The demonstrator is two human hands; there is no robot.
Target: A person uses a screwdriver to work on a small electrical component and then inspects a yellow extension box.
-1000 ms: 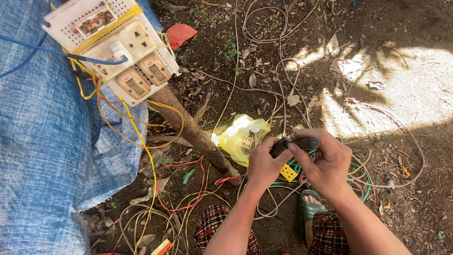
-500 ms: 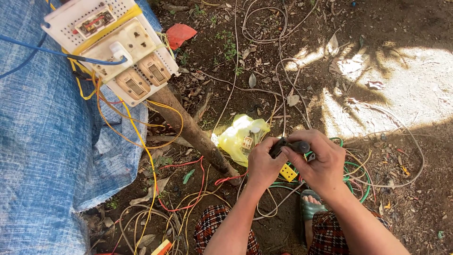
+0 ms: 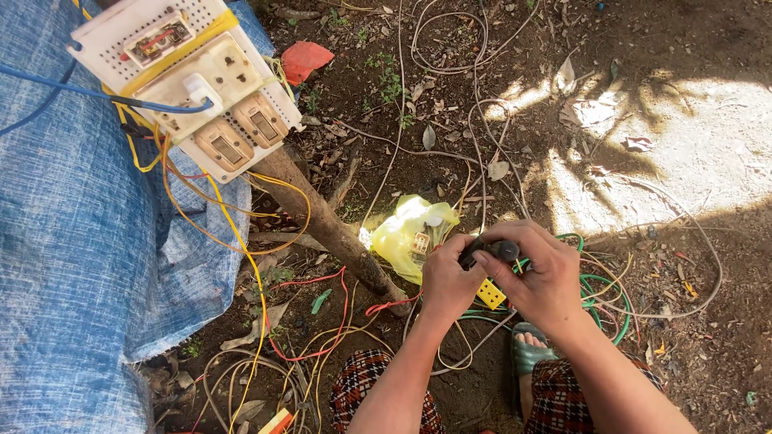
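Two hands meet low in the head view over bare, littered dirt. The left hand and the right hand both clench a small black object, dark and rounded, glossy where the sun catches it; most of it is hidden under the fingers, so its exact kind cannot be told. It sits between the two thumbs, just above the person's knees in checked red-and-black cloth.

A small yellow block with dark dots shows just below the hands, beside green wire loops. Just left of the left hand lies a crumpled yellow plastic bag with something small inside. A brown wooden stake slants from the upper left down toward the bag, carrying a white switch-and-socket board at its top, with a blue cable plugged in and yellow wires trailing down. Thin grey wires snake across the ground above the hands. A blue tarpaulin covers the left side. A red scrap lies near the board, and a green sandal sits under the right forearm.
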